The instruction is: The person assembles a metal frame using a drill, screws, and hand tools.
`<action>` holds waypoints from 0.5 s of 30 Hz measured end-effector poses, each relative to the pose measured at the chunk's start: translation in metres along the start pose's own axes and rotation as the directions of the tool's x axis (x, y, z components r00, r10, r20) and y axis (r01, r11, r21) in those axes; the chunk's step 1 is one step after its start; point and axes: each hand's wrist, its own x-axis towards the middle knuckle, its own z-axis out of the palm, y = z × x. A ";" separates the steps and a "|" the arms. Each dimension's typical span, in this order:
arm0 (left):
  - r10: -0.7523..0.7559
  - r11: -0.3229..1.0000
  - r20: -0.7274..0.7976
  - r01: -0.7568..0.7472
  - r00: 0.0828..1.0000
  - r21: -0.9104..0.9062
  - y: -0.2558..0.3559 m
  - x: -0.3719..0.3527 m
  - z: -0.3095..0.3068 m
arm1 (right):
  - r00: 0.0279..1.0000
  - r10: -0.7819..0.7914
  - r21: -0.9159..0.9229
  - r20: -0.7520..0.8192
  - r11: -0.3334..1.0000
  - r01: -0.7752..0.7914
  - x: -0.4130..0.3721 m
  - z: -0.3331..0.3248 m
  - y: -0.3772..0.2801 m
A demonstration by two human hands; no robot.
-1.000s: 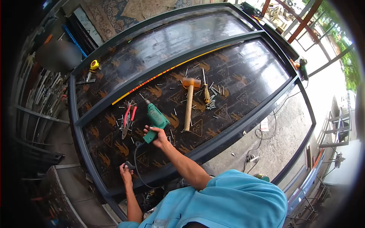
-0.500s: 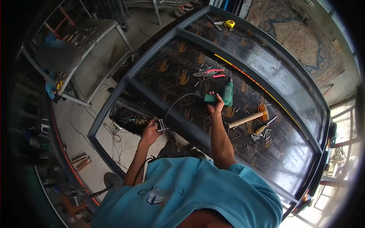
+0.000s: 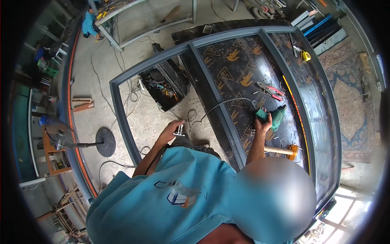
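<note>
My left hand [image 3: 172,131] is closed around a small silver metal bracket [image 3: 179,130] and hangs over the open part of a grey metal frame [image 3: 191,42]. A green power drill [image 3: 278,117] lies on its side on the dark patterned board [image 3: 239,67], its cord running off to the left. My right hand [image 3: 264,123] is wrapped round the drill's handle. Beyond the drill lie red-handled pliers [image 3: 271,91] among loose screws. Nearer to me is a wooden-handled mallet [image 3: 280,151], partly hidden behind a blurred round patch.
On the floor inside the frame stands an open black toolbox [image 3: 166,105] full of tools. A yellow ruler [image 3: 293,101] lies along a frame bar, with a yellow tape measure [image 3: 306,56] farther off. A round fan base [image 3: 105,142] and cables are left. Another person [image 3: 90,23] crouches by a workbench.
The view has swung to the left, showing more of the floor and toolbox. My left hand still holds the bracket. The drill, still gripped in my right hand, now points more to the right.
</note>
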 end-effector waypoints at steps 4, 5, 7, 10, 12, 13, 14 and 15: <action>0.490 0.765 0.340 -0.583 0.803 0.274 -0.026 0.008 -0.020 | 0.994 0.107 -0.037 0.036 0.994 -0.105 0.008 -0.018 -0.013; 0.527 0.785 0.304 -0.592 0.794 0.184 -0.021 0.008 -0.021 | 0.993 0.116 -0.058 0.036 0.992 -0.114 0.009 -0.024 -0.017; 0.413 0.873 0.229 -0.455 0.882 0.178 -0.038 0.011 -0.020 | 0.990 0.123 -0.079 0.072 0.990 -0.117 0.008 -0.033 -0.030; -0.049 0.949 0.041 0.033 0.998 0.313 -0.044 0.048 -0.013 | 0.991 0.011 -0.048 -0.132 0.999 -0.018 -0.028 0.016 -0.027; -0.548 0.791 -0.093 0.551 0.832 0.268 -0.046 0.054 -0.020 | 0.998 0.044 -0.158 0.048 0.987 -0.036 -0.052 0.014 -0.020; -0.458 0.828 0.002 0.425 0.889 0.366 -0.043 0.056 -0.032 | 0.988 0.085 -0.210 0.125 0.976 -0.058 -0.077 0.033 0.002; -0.460 0.802 -0.078 0.452 0.884 0.389 -0.063 0.061 -0.036 | 0.973 0.128 -0.257 0.193 0.964 -0.076 -0.114 0.062 0.027; -0.460 0.776 -0.158 0.482 0.874 0.407 -0.083 0.067 -0.040 | 0.958 0.221 -0.383 0.184 0.913 -0.138 -0.139 0.075 0.041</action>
